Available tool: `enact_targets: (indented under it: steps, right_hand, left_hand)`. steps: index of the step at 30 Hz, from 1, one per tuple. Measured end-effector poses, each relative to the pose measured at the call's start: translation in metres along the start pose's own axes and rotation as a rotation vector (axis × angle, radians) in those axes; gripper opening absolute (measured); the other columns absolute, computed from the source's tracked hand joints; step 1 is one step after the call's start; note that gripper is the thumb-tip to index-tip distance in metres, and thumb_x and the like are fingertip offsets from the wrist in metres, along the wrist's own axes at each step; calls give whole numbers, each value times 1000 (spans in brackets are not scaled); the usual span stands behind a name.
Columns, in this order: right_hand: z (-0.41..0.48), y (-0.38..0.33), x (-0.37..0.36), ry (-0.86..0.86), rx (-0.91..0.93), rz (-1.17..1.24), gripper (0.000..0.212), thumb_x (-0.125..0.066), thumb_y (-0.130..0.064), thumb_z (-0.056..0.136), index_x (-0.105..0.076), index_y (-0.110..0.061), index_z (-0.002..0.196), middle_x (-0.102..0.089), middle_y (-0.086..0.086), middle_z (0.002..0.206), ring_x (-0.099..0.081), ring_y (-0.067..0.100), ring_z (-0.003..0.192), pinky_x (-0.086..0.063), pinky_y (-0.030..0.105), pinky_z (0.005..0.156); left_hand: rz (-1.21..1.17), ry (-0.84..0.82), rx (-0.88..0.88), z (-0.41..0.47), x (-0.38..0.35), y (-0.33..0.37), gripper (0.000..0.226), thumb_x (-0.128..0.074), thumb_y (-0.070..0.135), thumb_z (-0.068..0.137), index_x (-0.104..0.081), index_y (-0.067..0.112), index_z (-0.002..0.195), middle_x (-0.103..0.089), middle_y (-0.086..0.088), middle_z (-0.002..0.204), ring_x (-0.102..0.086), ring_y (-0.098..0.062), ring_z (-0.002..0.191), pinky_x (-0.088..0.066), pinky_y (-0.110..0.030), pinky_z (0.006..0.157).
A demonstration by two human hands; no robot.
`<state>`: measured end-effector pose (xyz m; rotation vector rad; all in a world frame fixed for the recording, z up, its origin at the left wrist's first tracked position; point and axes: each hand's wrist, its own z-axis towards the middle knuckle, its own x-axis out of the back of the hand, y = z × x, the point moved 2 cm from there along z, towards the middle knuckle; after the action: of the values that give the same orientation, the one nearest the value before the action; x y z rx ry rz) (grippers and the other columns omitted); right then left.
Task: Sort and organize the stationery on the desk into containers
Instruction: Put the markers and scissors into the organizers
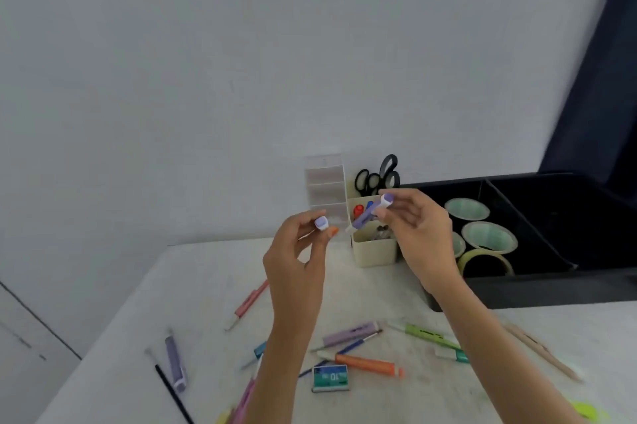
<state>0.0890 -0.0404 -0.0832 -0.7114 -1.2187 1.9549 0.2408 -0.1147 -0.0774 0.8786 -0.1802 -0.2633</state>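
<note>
My right hand (418,234) pinches a purple highlighter (370,213) near its capped upper end, held up over the cream pen holder (374,251). Its lower tip is bare. My left hand (296,251) pinches a small purple cap (321,223), with an orange piece (333,232) at its fingertips. The two hands are raised a little apart above the white desk (193,285). Loose on the desk lie a purple highlighter (350,334), an orange one (365,364), a green one (425,335), a pink pen (250,303) and a purple marker (174,363).
A black tray (537,285) at the right holds rolls of tape (487,234). Scissors (377,177) and red and blue pens stand in the cream holder. A clear drawer unit (327,187) stands by the wall. A green staple box (330,378) and a black pen (172,392) lie near the front.
</note>
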Motion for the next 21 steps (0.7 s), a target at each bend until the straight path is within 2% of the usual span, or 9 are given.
enact_targets:
  steps: [2, 5, 9, 14, 18, 21]
  right_hand:
    - [9, 0, -16, 12, 51, -2, 17, -65, 5, 82, -64, -9, 93, -72, -8, 74, -68, 6, 78, -52, 16, 75]
    - [23, 3, -35, 32, 125, -25, 13, -61, 7, 83, -63, -2, 93, -73, 9, 83, -70, 11, 83, -52, 17, 77]
    - [46, 14, -51, 54, 198, -120, 22, -56, 11, 82, -65, -9, 86, -73, 7, 87, -69, 10, 83, -52, 17, 71]
    - [78, 37, -66, 30, 330, -354, 16, -62, 5, 84, -71, -5, 92, -72, 5, 90, -69, 18, 85, -55, 25, 80]
    - [97, 55, -74, -32, 426, -632, 20, -56, 11, 84, -70, -1, 92, -69, 11, 88, -63, 25, 81, -53, 35, 75]
    - [109, 68, -80, -50, 429, -759, 21, -53, 10, 86, -69, 1, 95, -63, 13, 89, -59, 27, 82, -50, 35, 70]
  left_hand:
    - [-10, 0, 4, 10, 8, -4, 13, -66, 4, 85, -67, 13, 94, -70, 9, 93, -67, -1, 86, -49, -11, 77]
    - [-3, 2, -6, 25, 15, -12, 12, -66, 5, 85, -67, 11, 94, -69, 11, 93, -66, 3, 86, -49, -10, 77]
    - [24, 16, -24, 41, 19, -23, 12, -68, 9, 84, -67, 15, 95, -69, 20, 89, -66, 2, 87, -50, -11, 79]
    - [-1, -9, -17, 59, 19, -35, 11, -67, 10, 85, -67, 17, 93, -67, 27, 92, -66, 3, 87, -50, -12, 80]
    - [-39, -28, -14, 72, 16, -44, 12, -67, 7, 84, -67, 17, 93, -70, 19, 85, -66, 3, 84, -49, -10, 78]
    - [-51, -37, -30, 83, 13, -52, 14, -67, 7, 84, -67, 15, 95, -69, 14, 91, -66, 2, 85, -49, -9, 78]
